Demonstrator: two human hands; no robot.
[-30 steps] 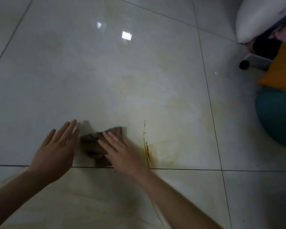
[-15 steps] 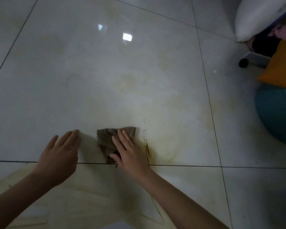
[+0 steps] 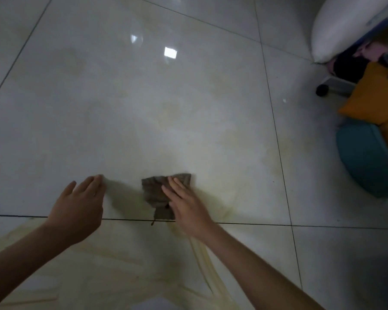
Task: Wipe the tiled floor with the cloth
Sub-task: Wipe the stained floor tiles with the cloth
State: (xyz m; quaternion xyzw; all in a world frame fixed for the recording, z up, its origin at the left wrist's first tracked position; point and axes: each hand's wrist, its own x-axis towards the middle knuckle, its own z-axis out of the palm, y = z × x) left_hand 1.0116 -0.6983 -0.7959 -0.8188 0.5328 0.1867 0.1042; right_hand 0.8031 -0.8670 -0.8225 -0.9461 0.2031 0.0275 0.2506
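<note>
Tiled floor (image 3: 188, 113), glossy, pale, smeared yellowish around the dark grout line; teal cushion (image 3: 367, 162) at the right edge; left hand (image 3: 78, 209) spread low over tile, fingers straight, holding nothing; right hand (image 3: 186, 204) pressing straight fingers onto crumpled brown cloth (image 3: 155, 193), just above the grout line

My right hand (image 3: 187, 208) lies flat on the cloth (image 3: 157, 193), which sits on the floor (image 3: 143, 104) with its near end at the grout line (image 3: 255, 224) crossing before me. My left hand (image 3: 78, 209) is left of the cloth, apart from it. Far right, a round cushion (image 3: 367, 162) lies on the floor, with another cushion (image 3: 376, 101) behind it.
</note>
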